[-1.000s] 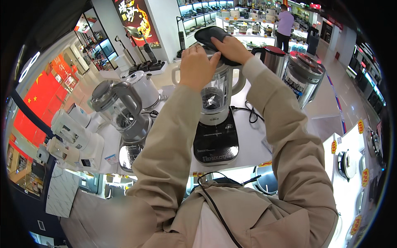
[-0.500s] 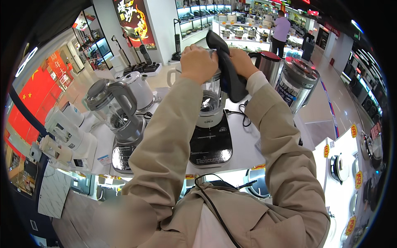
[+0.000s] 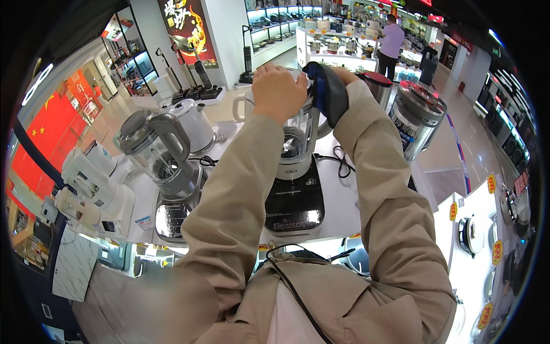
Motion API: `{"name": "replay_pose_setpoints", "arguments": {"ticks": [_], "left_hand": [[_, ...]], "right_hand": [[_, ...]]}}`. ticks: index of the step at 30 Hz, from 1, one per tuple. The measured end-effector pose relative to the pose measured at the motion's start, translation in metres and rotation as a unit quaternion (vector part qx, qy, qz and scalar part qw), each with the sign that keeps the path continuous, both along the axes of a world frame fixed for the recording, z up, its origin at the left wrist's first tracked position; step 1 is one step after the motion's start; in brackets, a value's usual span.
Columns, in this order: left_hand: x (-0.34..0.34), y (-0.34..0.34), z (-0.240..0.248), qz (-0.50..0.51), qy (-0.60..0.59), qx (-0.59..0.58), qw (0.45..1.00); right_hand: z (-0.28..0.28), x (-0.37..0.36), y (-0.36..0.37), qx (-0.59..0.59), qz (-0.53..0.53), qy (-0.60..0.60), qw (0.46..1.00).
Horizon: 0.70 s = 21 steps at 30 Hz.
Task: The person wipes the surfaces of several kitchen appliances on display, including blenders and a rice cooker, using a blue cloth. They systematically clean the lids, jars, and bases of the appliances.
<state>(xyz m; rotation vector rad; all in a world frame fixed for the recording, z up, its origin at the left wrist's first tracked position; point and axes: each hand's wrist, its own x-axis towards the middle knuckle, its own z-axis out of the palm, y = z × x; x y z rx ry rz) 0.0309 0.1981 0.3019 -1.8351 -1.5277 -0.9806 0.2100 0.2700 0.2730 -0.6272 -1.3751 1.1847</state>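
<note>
A glass blender jug [image 3: 299, 129] with a white collar stands upright on a glossy black base [image 3: 295, 202] in front of me. My left hand [image 3: 279, 92] is closed over the top of the jug at its lid, fingers curled over the far side. In my right hand [image 3: 345, 75] is a dark cloth [image 3: 330, 96], black with some blue, bunched against the jug's upper right side. The cloth hides most of the right fingers. A pale handle [image 3: 238, 106] shows left of the jug.
A grey blender [image 3: 157, 149], a white kettle [image 3: 193, 126] and white blenders [image 3: 94, 186] stand left on the white counter [image 3: 341, 209]. A steel-lidded glass jug [image 3: 417, 117] and a red-topped kettle [image 3: 378, 89] stand right. A black cable [image 3: 342, 163] lies behind. A person [image 3: 391, 46] stands far off.
My right hand has drawn the cloth from hanging long beside the jug into a bunch against its upper side, showing some blue. The left hand stays on the jug's top.
</note>
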Motion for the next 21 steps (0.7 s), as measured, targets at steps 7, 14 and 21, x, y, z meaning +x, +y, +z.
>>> {"name": "replay_pose_setpoints", "arguments": {"ticks": [7, 14, 21], "left_hand": [[0.015, 0.001, 0.003, -0.03, -0.027, 0.035, 0.999], [0.003, 0.0, -0.003, -0.016, -0.029, 0.054, 0.998], [0.01, 0.006, -0.004, -0.029, -0.016, 0.078, 0.996]], "right_hand": [[-0.091, 0.038, 0.06, -0.079, 0.071, 0.304, 0.947], [-0.013, -0.009, -0.034, 0.31, -0.388, -0.293, 0.817], [0.047, 0.0, 0.015, 0.101, -0.256, -0.496, 0.823]]}}
